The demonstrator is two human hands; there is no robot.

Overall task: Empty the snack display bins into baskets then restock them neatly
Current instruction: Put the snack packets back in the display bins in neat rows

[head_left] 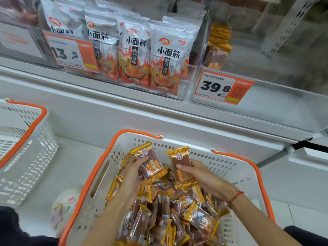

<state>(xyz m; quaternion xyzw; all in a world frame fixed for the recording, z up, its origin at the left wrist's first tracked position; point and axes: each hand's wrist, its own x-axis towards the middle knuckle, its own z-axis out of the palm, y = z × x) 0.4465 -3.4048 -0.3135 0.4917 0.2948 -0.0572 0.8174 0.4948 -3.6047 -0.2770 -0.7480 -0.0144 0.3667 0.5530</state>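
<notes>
A white basket with orange handles [230,167] sits in front of me, full of small brown snack packets with gold ends [177,219]. Above the pile, my left hand [132,173] grips one or more packets [150,162]. My right hand [200,174] holds another packet [181,167] upright beside it. On the shelf above, a clear bin [257,96] tagged 39.8 holds a few of the same packets [217,50] at its back left.
A clear bin of silver and red snack bags [165,55] with a 13.5 tag stands left of the 39.8 bin. A second white basket [26,148] sits at the left. A white shelf ledge [124,112] runs between baskets and bins.
</notes>
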